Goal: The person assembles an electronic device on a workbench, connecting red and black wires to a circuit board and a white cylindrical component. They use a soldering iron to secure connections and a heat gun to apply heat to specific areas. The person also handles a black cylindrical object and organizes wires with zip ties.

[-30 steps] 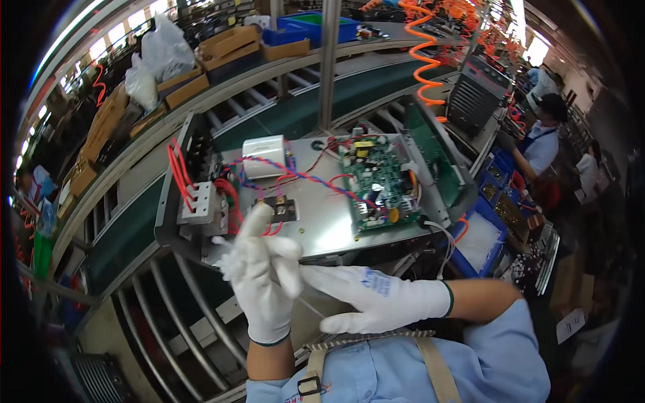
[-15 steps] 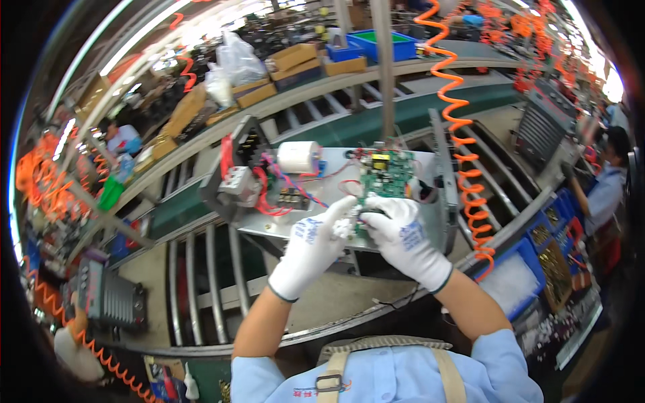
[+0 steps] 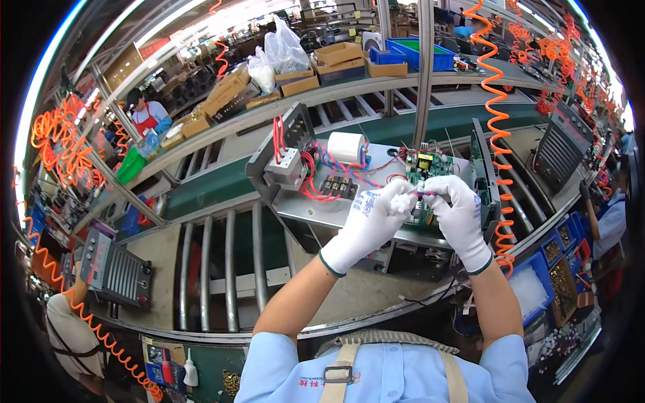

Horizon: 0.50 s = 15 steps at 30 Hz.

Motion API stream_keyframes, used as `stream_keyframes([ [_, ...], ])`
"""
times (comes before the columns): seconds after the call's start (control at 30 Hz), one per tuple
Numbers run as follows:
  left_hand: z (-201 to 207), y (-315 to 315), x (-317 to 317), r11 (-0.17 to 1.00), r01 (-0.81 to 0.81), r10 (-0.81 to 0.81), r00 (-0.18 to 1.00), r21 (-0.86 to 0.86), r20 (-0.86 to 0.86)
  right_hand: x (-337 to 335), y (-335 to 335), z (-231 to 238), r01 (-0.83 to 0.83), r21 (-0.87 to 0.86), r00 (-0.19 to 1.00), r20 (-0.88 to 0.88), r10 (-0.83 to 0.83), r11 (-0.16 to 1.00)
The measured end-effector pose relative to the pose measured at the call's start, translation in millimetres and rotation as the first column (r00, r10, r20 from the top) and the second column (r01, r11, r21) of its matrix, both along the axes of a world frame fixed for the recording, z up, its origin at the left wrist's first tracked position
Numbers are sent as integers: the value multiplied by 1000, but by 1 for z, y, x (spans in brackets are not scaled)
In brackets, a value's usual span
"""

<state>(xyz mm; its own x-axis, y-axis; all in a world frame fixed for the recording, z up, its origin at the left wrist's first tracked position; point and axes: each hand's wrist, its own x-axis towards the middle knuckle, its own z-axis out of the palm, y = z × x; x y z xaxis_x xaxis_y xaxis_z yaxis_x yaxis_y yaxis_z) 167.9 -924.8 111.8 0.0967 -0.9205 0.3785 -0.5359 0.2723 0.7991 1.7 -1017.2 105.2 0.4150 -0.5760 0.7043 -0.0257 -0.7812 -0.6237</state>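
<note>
An open metal chassis [image 3: 306, 207] lies on the line in front of me, with a green circuit board [image 3: 440, 162] at its right side. Over the board's near edge, my left hand [image 3: 376, 213], in a white glove, is closed, thumb and finger pinching a small wire connector [image 3: 420, 189]. White bits show in its curled fingers, too blurred to name. My right hand [image 3: 459, 209], also gloved, pinches the connector's wires from the other side. Left of the board are a white cylinder [image 3: 347, 148], a black terminal block [image 3: 339, 187] and a grey switch block [image 3: 287, 169] with red wires.
Metal rollers [image 3: 230, 269] run to my left, where a finished-looking grey machine [image 3: 119, 274] stands. An orange coiled hose [image 3: 498, 127] hangs close by the chassis's right panel [image 3: 485, 171]. Blue bins [image 3: 531, 289] with small parts stand at right. Other people work at both sides.
The whole view has shifted, so the chassis appears farther right. My fingertips have come closer together, and the wires with their connector now show between them.
</note>
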Motion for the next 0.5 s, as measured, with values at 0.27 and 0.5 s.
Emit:
stream_keyframes([
  [0.27, 3, 101, 38, 984, 173, -176, 969, 36, 173, -18, 91, -6, -284, 147, 867, -382, 320, 947],
  [0.5, -16, 94, 83, 808, -491, 427, 869, -326, -249, 94, 57, 15, -167, 272, 940, -245, 236, 948],
])
